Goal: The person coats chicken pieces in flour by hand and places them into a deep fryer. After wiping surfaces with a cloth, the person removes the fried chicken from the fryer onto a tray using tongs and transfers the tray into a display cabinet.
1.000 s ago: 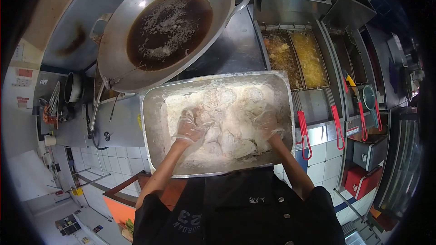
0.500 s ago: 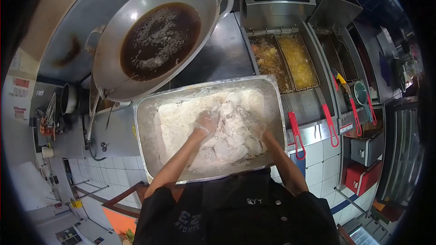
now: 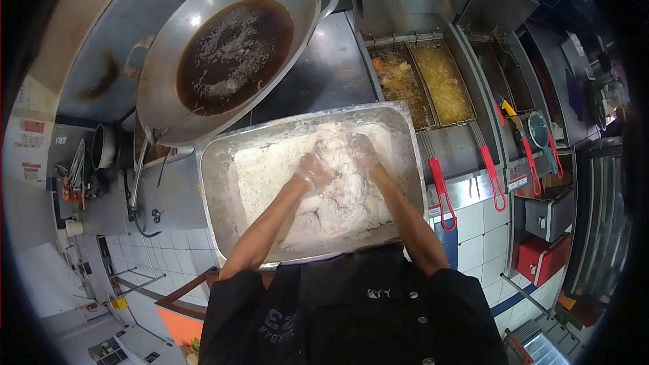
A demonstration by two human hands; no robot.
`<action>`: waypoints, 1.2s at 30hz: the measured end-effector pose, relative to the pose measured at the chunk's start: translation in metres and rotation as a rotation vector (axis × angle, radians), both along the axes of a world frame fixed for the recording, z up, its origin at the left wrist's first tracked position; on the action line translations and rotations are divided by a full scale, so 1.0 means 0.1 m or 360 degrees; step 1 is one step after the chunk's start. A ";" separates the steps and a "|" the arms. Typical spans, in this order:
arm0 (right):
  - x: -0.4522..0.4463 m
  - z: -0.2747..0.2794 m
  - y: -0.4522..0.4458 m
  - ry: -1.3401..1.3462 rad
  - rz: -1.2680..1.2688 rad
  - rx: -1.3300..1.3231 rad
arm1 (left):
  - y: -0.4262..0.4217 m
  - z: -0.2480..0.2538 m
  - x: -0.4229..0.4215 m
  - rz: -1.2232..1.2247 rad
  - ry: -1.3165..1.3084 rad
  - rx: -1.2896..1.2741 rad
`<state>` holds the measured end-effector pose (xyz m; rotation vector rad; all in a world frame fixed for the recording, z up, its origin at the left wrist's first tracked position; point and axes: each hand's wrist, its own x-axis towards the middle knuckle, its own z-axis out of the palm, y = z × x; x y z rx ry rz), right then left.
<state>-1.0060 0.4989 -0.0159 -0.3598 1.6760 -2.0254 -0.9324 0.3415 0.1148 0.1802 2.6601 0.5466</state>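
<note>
In head view, noted one rectangular metal tray [image 3: 220, 199] of powdery white flour [image 3: 266, 170], lumpy coated pieces [image 3: 351, 213] within, too merged to count. Found left hand [image 3: 316, 170] and right hand [image 3: 364, 152] in clear gloves [image 3: 312, 184], partly curled against pieces toward tray's far side; cannot tell grip. Counted one round metal wok [image 3: 157, 84], two wire baskets [image 3: 425, 84] in frothy oil [image 3: 443, 84].

I see pale, loose flour [image 3: 260, 169] spread across the left side of a rectangular metal pan [image 3: 218, 192]; lumpy, flour-coated pieces [image 3: 348, 211] lie bunched through its middle and right, thickly whitened all over.
</note>
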 end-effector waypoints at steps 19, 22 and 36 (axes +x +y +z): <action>-0.04 1.39 0.32 0.0366 0.0854 0.1584 | -0.24 0.48 0.24 0.0918 -0.0147 0.0269; 0.07 1.10 0.72 0.0868 0.0980 0.1615 | -0.35 0.74 0.43 0.1076 0.0120 0.0614; 0.21 1.22 0.83 0.0389 0.0131 0.0407 | -0.68 1.40 0.45 0.0786 -0.0370 -0.0053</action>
